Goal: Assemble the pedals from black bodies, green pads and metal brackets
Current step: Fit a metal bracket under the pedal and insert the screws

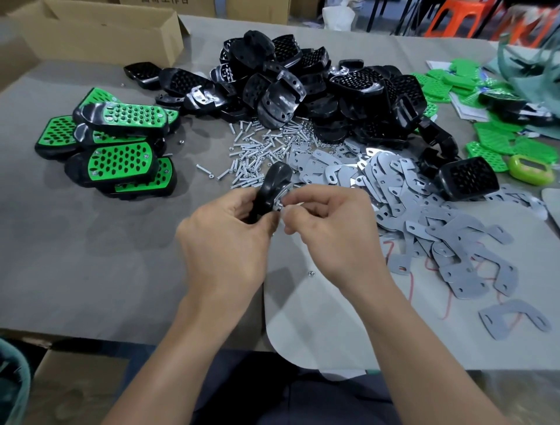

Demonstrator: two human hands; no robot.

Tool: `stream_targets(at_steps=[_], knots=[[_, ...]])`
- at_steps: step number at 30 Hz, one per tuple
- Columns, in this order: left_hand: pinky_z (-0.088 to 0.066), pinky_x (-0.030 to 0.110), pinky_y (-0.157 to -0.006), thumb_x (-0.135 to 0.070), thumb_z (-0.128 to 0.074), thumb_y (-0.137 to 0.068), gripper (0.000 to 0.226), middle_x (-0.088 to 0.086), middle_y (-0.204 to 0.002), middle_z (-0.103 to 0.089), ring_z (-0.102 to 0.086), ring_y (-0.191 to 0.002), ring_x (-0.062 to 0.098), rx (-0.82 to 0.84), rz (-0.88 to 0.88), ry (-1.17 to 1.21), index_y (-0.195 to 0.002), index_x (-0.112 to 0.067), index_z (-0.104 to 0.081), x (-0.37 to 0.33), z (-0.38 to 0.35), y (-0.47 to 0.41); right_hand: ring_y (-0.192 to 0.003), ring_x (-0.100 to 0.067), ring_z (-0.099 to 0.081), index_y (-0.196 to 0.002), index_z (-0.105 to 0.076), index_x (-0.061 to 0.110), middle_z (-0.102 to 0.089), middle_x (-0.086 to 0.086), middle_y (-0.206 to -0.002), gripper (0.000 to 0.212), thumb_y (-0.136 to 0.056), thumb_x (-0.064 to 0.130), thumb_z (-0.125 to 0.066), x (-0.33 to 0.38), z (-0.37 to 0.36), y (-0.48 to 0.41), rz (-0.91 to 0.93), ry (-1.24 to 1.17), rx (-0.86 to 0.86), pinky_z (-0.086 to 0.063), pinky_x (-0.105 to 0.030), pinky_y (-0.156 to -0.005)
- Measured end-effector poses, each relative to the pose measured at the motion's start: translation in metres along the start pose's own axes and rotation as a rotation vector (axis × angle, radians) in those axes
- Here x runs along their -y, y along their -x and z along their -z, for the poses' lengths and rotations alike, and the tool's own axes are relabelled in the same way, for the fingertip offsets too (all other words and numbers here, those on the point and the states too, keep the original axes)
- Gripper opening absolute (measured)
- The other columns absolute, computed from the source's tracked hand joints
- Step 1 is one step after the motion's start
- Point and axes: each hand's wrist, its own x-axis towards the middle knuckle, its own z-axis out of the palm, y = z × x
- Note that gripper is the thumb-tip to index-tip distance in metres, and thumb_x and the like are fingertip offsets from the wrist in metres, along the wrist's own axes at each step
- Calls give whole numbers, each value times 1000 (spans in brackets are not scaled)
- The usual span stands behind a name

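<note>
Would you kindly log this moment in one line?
left hand: grips black body | right hand: pinches fastener at bracket | finished pedals: piled left

Printed characters (165, 1) are showing on a cardboard box (163, 8) at the top edge, but the frame is cutting them off, leaving them unreadable. Red pen scrawl (409, 288) is crossing the grey sheet (333, 318), spelling nothing.

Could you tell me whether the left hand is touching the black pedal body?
Touching. The head view shows the left hand gripping the black pedal body with curled fingers.
</note>
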Motion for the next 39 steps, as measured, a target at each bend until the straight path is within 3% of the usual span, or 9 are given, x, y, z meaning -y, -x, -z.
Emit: stream_targets(at_steps=[4, 9, 16, 20, 23, 26, 29, 33, 39], knots=[[-58, 20, -74, -37, -81, -67, 48, -53, -72, -55, -65, -77, -20, 13, 14, -16, -100, -60, -56, -2, -2, 2, -47, -21, -54, -67, -72, 18, -63, -7, -52, 14, -77, 9, -74, 0, -2, 0, 27, 29, -24, -44, -35, -46], [-62, 31, -78, -38, -80, -70, 46, -55, -71, -54, -67, -76, -15, 22, 0, -49, -100, -60, -53, -7, -4, -1, -41, -9, -41, -61, -65, 14, -46, 11, -41, 28, -89, 16, -67, -3, -14, 1, -13, 122, -89, -28, -17, -45], [-62, 31, -78, -40, -79, -68, 49, -58, -86, -54, -68, -81, -12, -3, -10, -66, -102, -61, -50, -9, -6, 2, -54, -19, -61, -68, -70, 16, -67, 0, -56, 17, -83, 9, -69, 3, -1, -5, -3, 90, -22, -47, -31, -53], [-62, 39, -76, -39, -79, -71, 43, -34, -98, -67, -75, -79, 5, -35, -17, -40, -103, -55, -55, -7, -13, 6, -46, -10, -49, -66, -65, 13, -59, 3, -51, 22, -88, 8, -64, -2, -5, -2, 18, 104, -60, -40, -28, -50], [-62, 40, -79, -37, -81, -72, 42, -25, -92, -74, -75, -82, 5, -36, 3, -14, -104, -54, -61, -4, -16, 7, -45, -9, -38, -65, -59, 8, -47, 6, -47, 27, -91, 14, -60, -8, -9, 1, -60, 88, -76, -34, -28, -52], [-62, 35, -79, -39, -80, -67, 44, -36, -85, -71, -72, -79, -7, -30, 24, -6, -104, -56, -62, -3, -13, 5, -52, -16, -49, -69, -63, 9, -60, 2, -53, 20, -87, 15, -62, -5, -2, -3, -85, 51, -13, -43, -36, -58], [-62, 31, -78, -42, -83, -67, 47, -54, -79, -58, -68, -77, -12, -37, 12, -38, -100, -61, -56, -7, -10, 3, -49, -10, -53, -68, -66, 19, -67, 2, -57, 18, -85, 12, -66, 0, 2, -5, 3, 164, 36, -42, -27, -56], [-62, 34, -78, -41, -83, -68, 48, -49, -89, -61, -69, -77, -10, -49, 15, -18, -106, -55, -58, -6, -11, 4, -44, -8, -45, -63, -60, 17, -54, 9, -48, 27, -89, 9, -64, -1, -6, 0, 34, 181, -35, -32, -17, -50], [-62, 33, -78, -36, -85, -64, 40, -38, -84, -69, -70, -74, -7, -22, 54, 47, -95, -52, -65, 3, -11, 1, -50, -16, -44, -59, -60, 9, -52, 2, -48, 29, -87, 12, -63, -3, -9, -7, -79, 27, -26, -38, -34, -57]])
